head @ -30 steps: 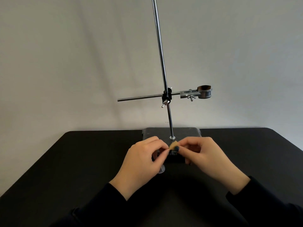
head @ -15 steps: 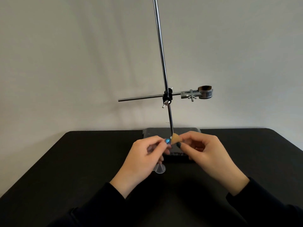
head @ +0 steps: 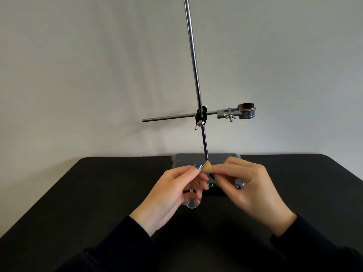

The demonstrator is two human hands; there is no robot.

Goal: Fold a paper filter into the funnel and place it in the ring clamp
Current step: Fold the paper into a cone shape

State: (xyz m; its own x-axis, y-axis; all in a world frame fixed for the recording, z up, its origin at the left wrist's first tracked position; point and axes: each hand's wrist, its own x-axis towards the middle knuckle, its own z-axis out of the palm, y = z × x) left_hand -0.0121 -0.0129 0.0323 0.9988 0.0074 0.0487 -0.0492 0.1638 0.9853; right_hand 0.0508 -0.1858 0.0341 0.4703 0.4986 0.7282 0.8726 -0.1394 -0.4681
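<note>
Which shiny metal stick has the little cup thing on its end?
The short crossways rod. It lies sideways and carries the ring clamp at its right end. The tall stand rod stands upright with nothing on top in view.

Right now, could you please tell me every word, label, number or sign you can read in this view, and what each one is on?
No text can be read for certain.
The front edge of the stand base, between the hands, carries pale marks that may be lettering, too small and blurred to read.
The ring clamp, paper filter and funnel show no markings.
</note>
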